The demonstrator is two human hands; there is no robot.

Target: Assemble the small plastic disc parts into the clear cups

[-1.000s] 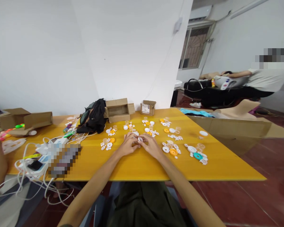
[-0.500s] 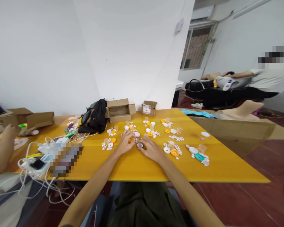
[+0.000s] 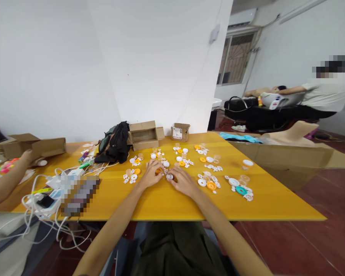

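My left hand (image 3: 150, 173) rests on the yellow table (image 3: 166, 201) with its fingers curled over a small orange disc (image 3: 158, 171). My right hand (image 3: 184, 180) lies beside it, fingertips pinched on a small white round part (image 3: 169, 176). The two hands almost touch at the fingertips. Around them lie several groups of small white, orange and clear plastic parts, such as an orange ring (image 3: 211, 185) and a teal disc (image 3: 240, 190).
Open cardboard boxes (image 3: 143, 134) and a black bag (image 3: 115, 142) stand at the table's back. White cables and chargers (image 3: 43, 191) clutter the left end. Another person's arm (image 3: 5, 180) reaches in from the left. A second person (image 3: 324, 92) sits far right. A large cardboard sheet (image 3: 278, 153) leans at the table's right.
My hands have come down onto the table and parted slightly; the white part moved to my right fingertips and an orange disc now shows under my left. The other person's arm reached farther in.
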